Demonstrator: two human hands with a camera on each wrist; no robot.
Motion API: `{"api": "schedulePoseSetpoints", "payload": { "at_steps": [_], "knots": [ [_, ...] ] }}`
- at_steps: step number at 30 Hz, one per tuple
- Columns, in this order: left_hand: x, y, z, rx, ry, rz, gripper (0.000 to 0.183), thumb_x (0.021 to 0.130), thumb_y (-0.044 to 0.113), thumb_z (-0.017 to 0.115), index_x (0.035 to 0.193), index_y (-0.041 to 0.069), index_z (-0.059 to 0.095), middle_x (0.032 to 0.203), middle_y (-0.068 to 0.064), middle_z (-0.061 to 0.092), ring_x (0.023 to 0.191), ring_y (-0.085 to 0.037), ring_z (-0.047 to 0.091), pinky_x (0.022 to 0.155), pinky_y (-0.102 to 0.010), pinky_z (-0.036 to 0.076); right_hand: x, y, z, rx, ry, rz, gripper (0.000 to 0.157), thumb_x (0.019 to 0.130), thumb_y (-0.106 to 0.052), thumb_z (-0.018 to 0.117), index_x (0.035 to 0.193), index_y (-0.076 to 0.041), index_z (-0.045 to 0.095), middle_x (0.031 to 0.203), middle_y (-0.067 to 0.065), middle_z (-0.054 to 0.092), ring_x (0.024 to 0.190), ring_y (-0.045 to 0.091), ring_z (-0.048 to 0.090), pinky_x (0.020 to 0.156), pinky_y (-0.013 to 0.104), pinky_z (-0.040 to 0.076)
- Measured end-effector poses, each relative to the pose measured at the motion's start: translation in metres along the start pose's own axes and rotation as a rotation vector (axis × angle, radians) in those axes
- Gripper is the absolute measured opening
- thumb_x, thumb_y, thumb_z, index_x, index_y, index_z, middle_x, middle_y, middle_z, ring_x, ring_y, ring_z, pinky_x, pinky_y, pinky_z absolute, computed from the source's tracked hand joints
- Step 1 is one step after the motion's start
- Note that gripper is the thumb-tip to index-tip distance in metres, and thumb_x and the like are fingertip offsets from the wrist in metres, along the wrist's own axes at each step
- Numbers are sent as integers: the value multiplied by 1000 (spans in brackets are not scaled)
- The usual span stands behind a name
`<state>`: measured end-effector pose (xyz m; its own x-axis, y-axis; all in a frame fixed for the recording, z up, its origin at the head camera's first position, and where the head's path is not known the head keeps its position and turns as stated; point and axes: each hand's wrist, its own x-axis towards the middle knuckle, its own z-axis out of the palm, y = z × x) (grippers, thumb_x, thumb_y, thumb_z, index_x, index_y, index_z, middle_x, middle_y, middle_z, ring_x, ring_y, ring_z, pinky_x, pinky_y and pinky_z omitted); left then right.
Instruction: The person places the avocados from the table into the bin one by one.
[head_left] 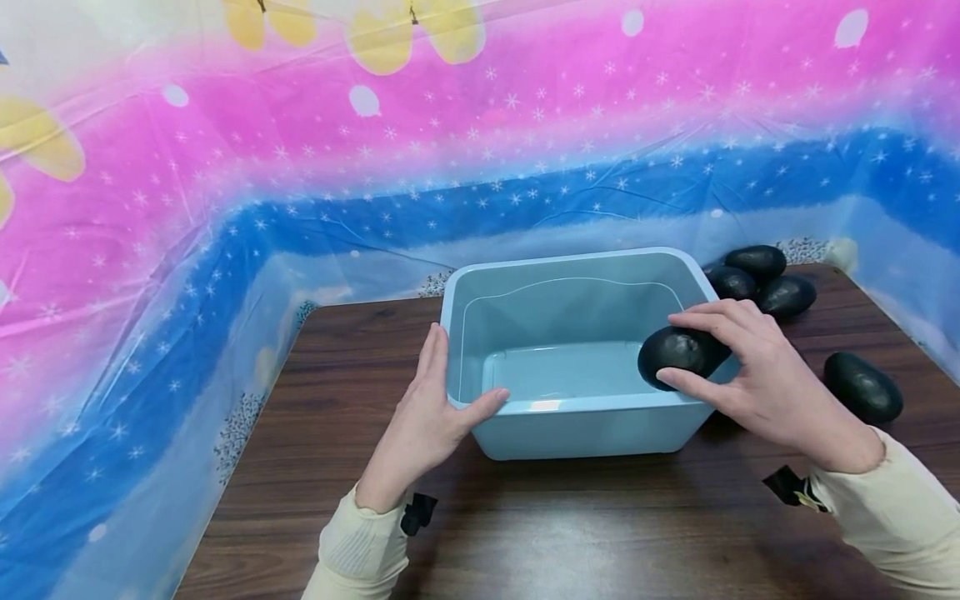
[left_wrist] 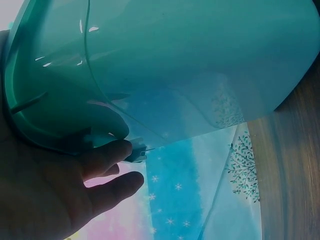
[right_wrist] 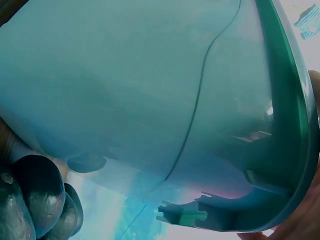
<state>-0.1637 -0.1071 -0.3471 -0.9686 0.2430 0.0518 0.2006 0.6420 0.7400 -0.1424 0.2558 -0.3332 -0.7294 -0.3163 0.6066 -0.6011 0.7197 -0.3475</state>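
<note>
A pale blue plastic bin [head_left: 577,432] stands on the table. At its near left corner rests my left hand [head_left: 423,417], fingers straight along the outside of the left wall and thumb at the near rim. The left wrist view shows these fingers [left_wrist: 112,192] beside the bin wall. My right hand [head_left: 757,375] grips a dark avocado [head_left: 675,354] between thumb and fingers, over the right end of the bin. In the right wrist view the bin wall [right_wrist: 125,85] fills most of the picture, and the held avocado is hidden.
Several dark avocados [head_left: 786,297] lie close together behind the bin's right end. Another avocado [head_left: 862,387] is on the brown wooden table [head_left: 600,525], right of my right hand. A pink and blue patterned cloth [head_left: 480,133] hangs around the table's back and sides.
</note>
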Motion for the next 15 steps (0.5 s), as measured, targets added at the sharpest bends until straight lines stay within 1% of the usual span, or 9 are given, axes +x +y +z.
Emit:
{"api": "schedulePoseSetpoints", "payload": {
  "at_steps": [6, 10, 12, 15],
  "knots": [
    [0, 0, 0, 3, -1, -3, 117, 74, 81, 57, 155, 27, -9, 160, 10, -13, 147, -19, 7, 112, -53, 22, 0, -1, 0, 10, -18, -15, 60, 71, -20, 88, 125, -15, 64, 122, 0, 57, 116, 22, 45, 90, 50, 32],
    [-1, 1, 0, 6, -4, -2, 117, 74, 80, 57, 155, 26, -9, 160, 9, -13, 147, -19, 7, 112, -53, 22, 1, -3, -2, 6, 0, -40, 56, 74, -15, 85, 126, -15, 64, 122, 0, 58, 114, 21, 47, 89, 49, 33],
    [-1, 1, 0, 9, -4, -2, 117, 74, 80, 56, 155, 26, -9, 160, 9, -14, 147, -20, 7, 112, -53, 22, 2, -3, -3, -1, 21, -51, 53, 76, -12, 83, 125, -15, 64, 121, 1, 59, 114, 21, 48, 89, 46, 34],
    [-1, 1, 1, 13, -3, 1, 117, 75, 80, 56, 155, 24, -9, 160, 7, -14, 147, -20, 8, 112, -53, 23, 2, -4, -7, -8, 56, -54, 51, 77, -9, 81, 125, -14, 65, 120, 1, 60, 114, 20, 49, 92, 35, 35]
  ]
}}
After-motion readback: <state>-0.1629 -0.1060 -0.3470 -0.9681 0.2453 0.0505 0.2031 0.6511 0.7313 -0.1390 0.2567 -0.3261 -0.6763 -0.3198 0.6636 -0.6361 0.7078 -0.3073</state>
